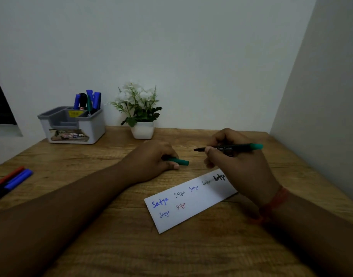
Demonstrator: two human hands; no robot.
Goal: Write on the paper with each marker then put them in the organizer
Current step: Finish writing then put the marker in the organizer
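Your right hand (239, 162) fingers clamp the uncapped slim black green-ended marker (229, 147) above the bench (111, 246); your left hand (153, 158) fingers pinch its green cap (180, 162).

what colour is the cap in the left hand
Green: the cap pokes out of the left hand, clearest in the head view.

A wooden table (115, 246) carries a paper (193, 204) strip. An organizer (75, 126) and plant pot (142, 129) stand at the back. Markers (11, 181) lie at its left edge.
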